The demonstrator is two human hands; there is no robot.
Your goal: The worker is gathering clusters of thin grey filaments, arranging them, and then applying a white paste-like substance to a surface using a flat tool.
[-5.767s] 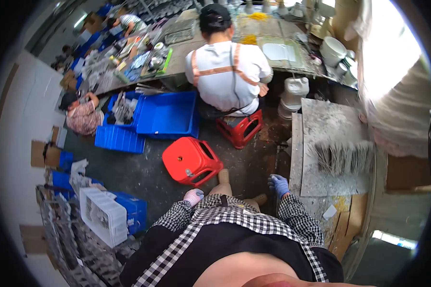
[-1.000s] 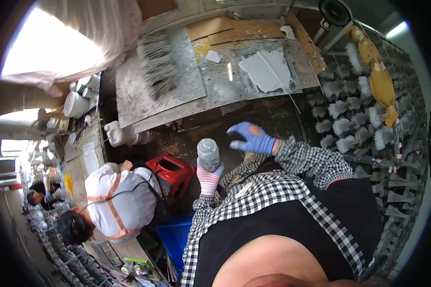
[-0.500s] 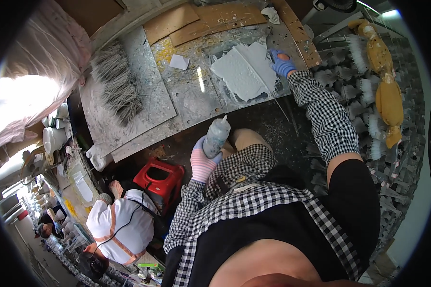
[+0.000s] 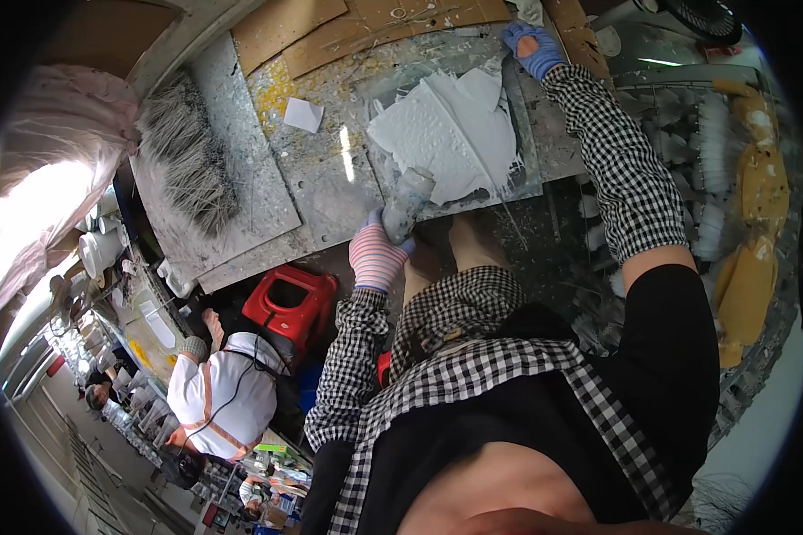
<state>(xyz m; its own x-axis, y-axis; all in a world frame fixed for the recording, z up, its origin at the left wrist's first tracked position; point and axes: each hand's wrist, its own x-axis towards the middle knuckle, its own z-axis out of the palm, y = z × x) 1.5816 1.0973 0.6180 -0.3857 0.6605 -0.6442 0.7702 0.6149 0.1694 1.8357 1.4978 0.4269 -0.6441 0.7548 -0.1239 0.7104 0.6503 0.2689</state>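
My left hand [image 4: 377, 259], in a pink-striped glove, is closed round a cloudy squeeze bottle [image 4: 409, 207]. The bottle tilts over the table's front edge, its upper end beside a thick white layer of paste [image 4: 446, 138]. That paste lies spread on a glass plate [image 4: 528, 169], with a thin ridge or rod running diagonally across it. My right hand [image 4: 535, 52], in a blue glove with bare skin showing, is at the far right of the table. Its fingers look apart, with nothing visible in them, close to a crumpled white cloth or paper [image 4: 530, 11].
A bundle of grey bristly strands [image 4: 187, 152] lies on a board at left. A white paper square [image 4: 303, 115] and cardboard sheets [image 4: 357, 36] are on the table. Bristly pieces fill a rack [image 4: 660, 178] at right. A red stool [image 4: 287, 308] and a co-worker [image 4: 227, 383] are lower left.
My right hand has moved away from the paste's right side toward the table's far edge. My left hand has raised the bottle forward, over the table's front edge.
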